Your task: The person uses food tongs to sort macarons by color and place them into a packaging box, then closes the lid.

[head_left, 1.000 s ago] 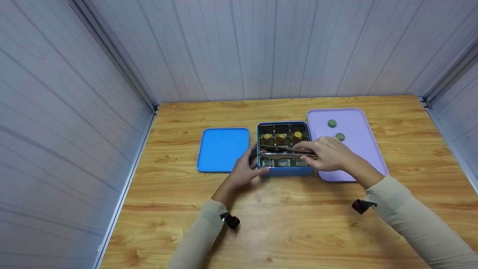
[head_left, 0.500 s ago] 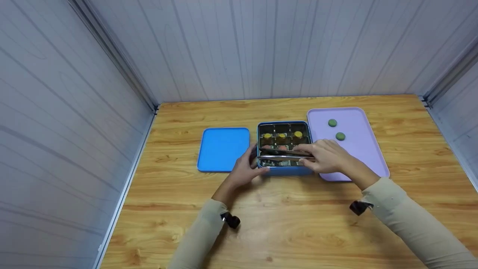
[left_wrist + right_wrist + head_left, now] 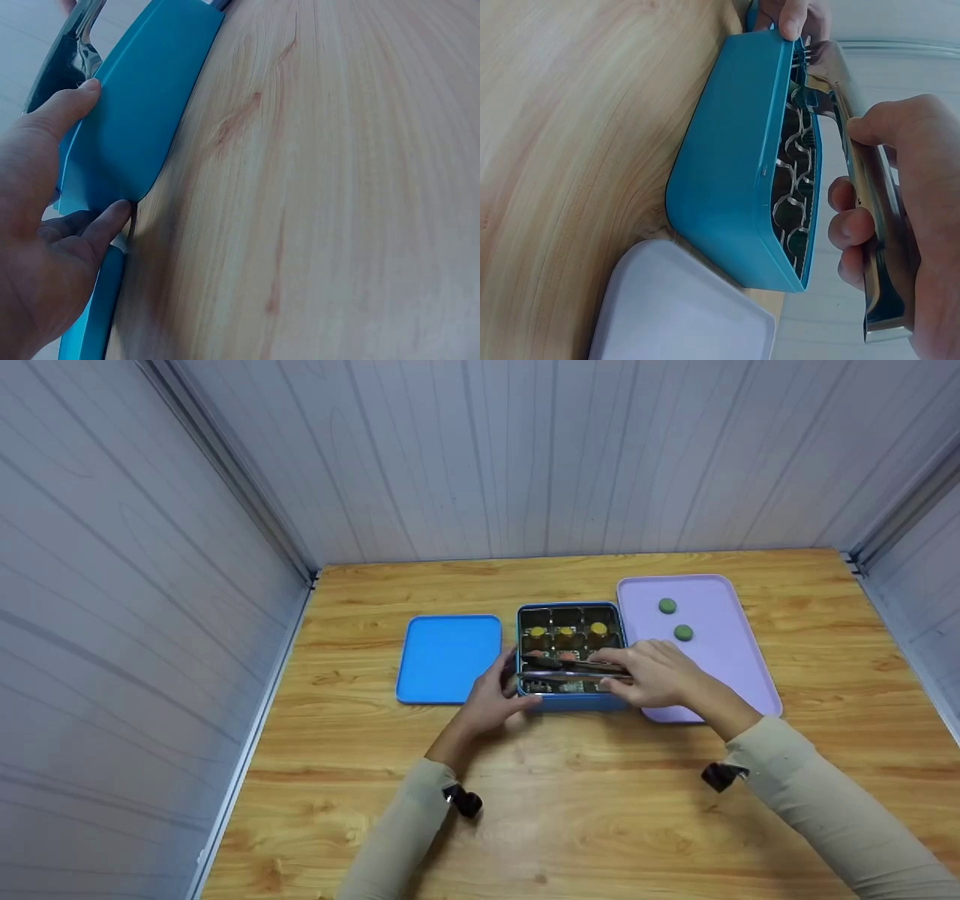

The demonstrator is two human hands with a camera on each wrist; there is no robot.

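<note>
A blue tin box with a metallic divided insert stands mid-table. Its far row holds yellow-topped pieces. My left hand grips the tin's near-left corner, thumb along the rim and fingers against the side wall. My right hand holds metal tongs that reach leftward across the tin's front rows. What lies between the tong tips is hidden.
The blue lid lies flat left of the tin. A lilac tray touches the tin's right side, with two green discs at its far end. Grey panel walls close in the wooden table.
My right hand and the tongs have shifted slightly toward the tin's front row since a second ago. The left hand and the tin stay put.
</note>
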